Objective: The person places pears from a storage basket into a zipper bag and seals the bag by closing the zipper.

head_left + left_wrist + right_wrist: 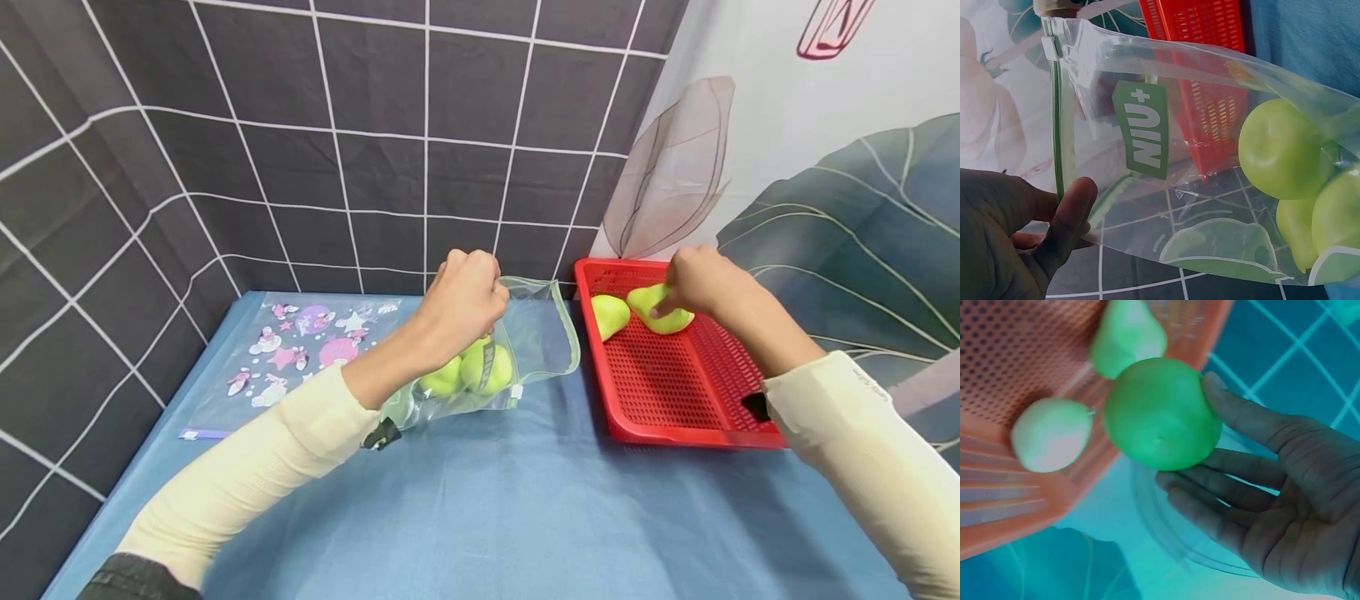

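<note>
My left hand [467, 298] pinches the green-edged mouth of a clear zip bag [1141, 128] between thumb and fingers. Several green pears [1285, 150] lie in the bag's bottom, and a white slider [1050, 48] sits on its zip. Over the red basket [622, 417], my right hand [701, 283] grips a green pear [1163, 415], thumb on one side and fingers on the other. In the right wrist view its rounded end faces the camera. Two more pears rest in the basket, one pale round-looking pear [1050, 434] and one upright-looking pear [1129, 340].
A second clear zip bag [281, 354] printed with pink and purple cartoons lies flat at the left on the blue cloth [480, 508]. Behind stands a dark wall covering [375, 167] with white grid lines; a leaf-patterned curtain [840, 217] hangs at the right.
</note>
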A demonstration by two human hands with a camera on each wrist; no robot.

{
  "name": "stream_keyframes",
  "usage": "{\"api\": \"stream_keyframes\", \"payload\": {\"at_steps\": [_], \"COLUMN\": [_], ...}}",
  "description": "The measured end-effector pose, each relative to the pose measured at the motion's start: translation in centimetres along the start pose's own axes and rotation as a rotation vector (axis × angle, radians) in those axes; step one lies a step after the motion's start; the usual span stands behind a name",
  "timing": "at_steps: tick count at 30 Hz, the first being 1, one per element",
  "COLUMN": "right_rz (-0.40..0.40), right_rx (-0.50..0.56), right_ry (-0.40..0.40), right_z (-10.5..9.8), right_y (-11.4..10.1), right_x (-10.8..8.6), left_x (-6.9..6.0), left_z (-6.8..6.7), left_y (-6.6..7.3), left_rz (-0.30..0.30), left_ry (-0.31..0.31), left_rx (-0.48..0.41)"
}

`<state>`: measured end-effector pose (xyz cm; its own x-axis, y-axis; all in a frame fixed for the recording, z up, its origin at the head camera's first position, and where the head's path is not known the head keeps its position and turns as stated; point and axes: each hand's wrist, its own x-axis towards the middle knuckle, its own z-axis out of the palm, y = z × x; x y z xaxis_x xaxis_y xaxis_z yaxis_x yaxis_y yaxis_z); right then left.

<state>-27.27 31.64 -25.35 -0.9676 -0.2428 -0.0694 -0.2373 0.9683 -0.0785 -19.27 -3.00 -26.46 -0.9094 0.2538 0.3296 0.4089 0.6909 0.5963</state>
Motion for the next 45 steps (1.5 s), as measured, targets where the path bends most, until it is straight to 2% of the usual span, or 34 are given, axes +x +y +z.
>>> {"api": "stream_keyframes", "payload": {"at_steps": [4, 12, 19, 26, 32, 38, 45], "right_rz": [-0.043, -0.024, -0.053, -0.106, -0.161, -0.163, -0.281], "right_rx": [0.047, 0.226, 0.255, 0.258, 0.239, 0.227, 0.189], "right_ry": [0.075, 0.192, 0.214, 0.184, 0.170, 0.121, 0.152], "right_z": [-0.7, -2.1, -3.0, -3.6, -3.2, -1.8, 0.5], "right_y": [-1.3, -4.2, -6.8, -9.5, -11.2, -13.0, -14.8], "right_x": [-0.9, -3.2, -5.5, -7.5, -7.5, -6.5, -5.1], "left_x": [-0.1, -0.1, -0.2, -0.1, 0.0, 0.0, 0.0], "left_z": [0.0, 0.2, 0.2, 0.1, 0.1, 0.2, 0.2], "left_y": [-0.1, 0.0, -0.1, 0.1, 0.1, 0.1, 0.3], "left_rz": [0.010, 0.027, 0.026, 0.017, 0.015, 0.005, -0.024], "left_ry": [0.002, 0.023, 0.021, 0.019, 0.020, 0.010, -0.023], "left_rx": [-0.010, -0.021, -0.021, -0.012, -0.010, -0.005, -0.025]}}
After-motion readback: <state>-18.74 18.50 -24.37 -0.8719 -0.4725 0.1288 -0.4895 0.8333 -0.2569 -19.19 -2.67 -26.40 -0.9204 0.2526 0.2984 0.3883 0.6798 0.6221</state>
